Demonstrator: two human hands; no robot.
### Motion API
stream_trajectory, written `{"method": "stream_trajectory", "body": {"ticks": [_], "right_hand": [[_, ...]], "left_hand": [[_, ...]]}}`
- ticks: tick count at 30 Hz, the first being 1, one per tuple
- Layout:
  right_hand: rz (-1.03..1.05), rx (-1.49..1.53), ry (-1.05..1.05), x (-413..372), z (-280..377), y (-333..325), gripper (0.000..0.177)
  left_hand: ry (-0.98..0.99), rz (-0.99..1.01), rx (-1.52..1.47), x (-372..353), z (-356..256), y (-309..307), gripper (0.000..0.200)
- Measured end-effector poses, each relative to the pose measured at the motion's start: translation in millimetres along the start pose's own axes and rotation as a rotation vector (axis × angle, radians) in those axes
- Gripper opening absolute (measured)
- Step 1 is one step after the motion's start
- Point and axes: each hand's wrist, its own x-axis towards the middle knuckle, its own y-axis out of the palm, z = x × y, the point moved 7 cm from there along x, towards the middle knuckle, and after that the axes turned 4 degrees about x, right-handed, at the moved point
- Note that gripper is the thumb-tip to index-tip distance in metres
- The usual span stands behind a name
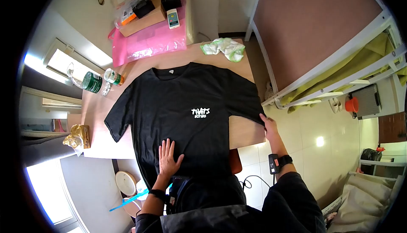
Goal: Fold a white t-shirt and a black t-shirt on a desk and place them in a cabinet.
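Observation:
A black T-shirt (178, 93) with white lettering on its chest lies spread over the wooden table, collar toward the far side. Its lower part hangs over the near edge, close to my body. My left hand (169, 160) rests flat on the lower front of the shirt, fingers stretched out. At the right table edge, my right hand (269, 126) grips the hem of the shirt's right-side sleeve, the fingertips partly hidden by the cloth.
On the wooden table (248, 133) are a white-green cloth (224, 48), a clear bottle with a green label (92, 81), a jar (113, 77) and a tissue box (78, 136). Behind, a pink plastic package (148, 46) bears a cardboard box (144, 23) and a remote (173, 19). A bunk bed frame (271, 76) stands right.

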Motion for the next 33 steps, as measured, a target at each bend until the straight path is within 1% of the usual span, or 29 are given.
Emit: {"method": "stream_trajectory", "body": {"ticks": [1, 2, 3, 5, 6, 8, 9, 10, 11, 12, 13, 14, 15, 16, 17, 19, 20, 22, 23, 25, 27, 28, 29, 31, 32, 33], "right_hand": [[-0.016, 0.187, -0.219, 4.0, 12.2, -0.7, 0.027], [-0.074, 0.202, -0.151, 11.7, 8.3, -8.7, 0.021], [-0.071, 0.201, -0.15, 4.7, 18.4, -4.2, 0.021], [-0.036, 0.487, -0.365, -28.8, 70.6, 11.5, 0.019], [-0.061, 0.469, -0.42, -42.5, 91.8, 20.2, 0.019], [-0.024, 0.475, -0.594, -54.4, 119.7, 52.1, 0.018], [0.014, 0.38, -0.722, -72.8, 138.4, 77.2, 0.021], [-0.022, 0.214, -0.969, -106.0, 162.8, 104.8, 0.024], [0.048, 0.046, -0.894, -129.9, 172.5, 136.9, 0.023], [0.083, -0.019, -1.025, -135.4, 163.2, 171.9, 0.018], [0.08, -0.11, -1.293, -157.7, 166.5, 203.6, 0.017], [0.144, -0.382, -1.45, -187.6, 171.9, 229.9, 0.02], [0.274, -0.509, -1.418, -191.6, 153.5, 258.7, 0.02], [0.356, -0.639, -1.418, -189.0, 125.0, 284.6, 0.021], [0.412, -0.778, -1.458, -186.1, 92.5, 302.8, 0.031], [0.526, -0.727, -1.427, -195.7, 68.8, 310.6, 0.038], [0.526, -0.722, -1.43, -195.3, 68.3, 311.9, 0.038], [0.442, -0.679, -1.383, -197.5, 82.5, 290.2, 0.052], [0.385, -0.784, -1.373, -194.8, 87.3, 282.1, 0.056], [0.214, -0.959, -1.349, -177.3, 85.2, 267.2, 0.057], [0.214, -1.094, -1.309, -137.1, 47.5, 255.7, 0.058], [0.274, -1.157, -1.327, -139.1, 50.1, 249.9, 0.06], [0.272, -1.16, -1.315, -136.1, 47.7, 251.3, 0.06], [0.221, -1.162, -1.279, -150.8, 65.1, 254.0, 0.062], [0.237, -1.111, -1.328, -156.0, 70.3, 255.8, 0.063], [0.227, -1.127, -1.297, -154.6, 68.6, 256.4, 0.064]], "left_hand": [[-0.005, -0.003, 0.001, 1.0, 0.0, -1.6, 0.07], [-0.013, 0.009, -0.007, 2.0, -0.3, -1.9, 0.07], [-0.019, 0.024, -0.017, 1.6, 0.1, -1.8, 0.07], [-0.02, 0.03, -0.021, 1.9, 2.7, 1.0, 0.07], [-0.016, 0.026, -0.029, 1.3, 3.2, 2.2, 0.07], [-0.006, 0.025, -0.036, 2.2, 3.8, 3.0, 0.071], [-0.015, 0.029, -0.04, 1.7, 4.3, 3.6, 0.071], [-0.023, 0.032, -0.044, 1.9, 4.9, 4.3, 0.07], [-0.016, 0.036, -0.042, 1.6, 4.9, 5.3, 0.07], [-0.014, 0.03, -0.043, 0.7, 5.4, 6.0, 0.071], [-0.012, 0.022, -0.044, 1.5, 5.3, 6.6, 0.071], [-0.004, 0.021, -0.044, 2.4, 5.2, 7.5, 0.071], [-0.01, 0.022, -0.044, 1.2, 6.2, 8.1, 0.071], [-0.017, 0.022, -0.044, 0.4, 7.1, 8.1, 0.07], [-0.014, 0.018, -0.042, 2.0, 6.2, 6.2, 0.07], [-0.01, 0.042, -0.049, 2.3, 3.7, 0.2, 0.069], [0.008, 0.025, -0.049, 3.6, 3.0, -4.3, 0.065], [0.016, 0.013, -0.075, 7.2, 2.0, -11.6, 0.064], [0.025, 0.003, -0.107, 7.6, 0.2, -13.6, 0.063], [0.04, -0.01, -0.118, 12.5, -2.3, -13.3, 0.06], [0.065, -0.026, -0.108, 16.6, -3.7, -13.1, 0.058], [0.055, -0.017, -0.102, 19.0, -3.5, -10.6, 0.056], [0.05, -0.017, -0.101, 20.5, -3.7, -9.3, 0.056], [0.035, -0.002, -0.076, 22.2, -1.7, -6.2, 0.056], [0.051, -0.034, -0.112, 21.6, -0.9, -7.2, 0.053], [0.032, -0.034, -0.103, 23.1, 2.1, -8.4, 0.053]]}}
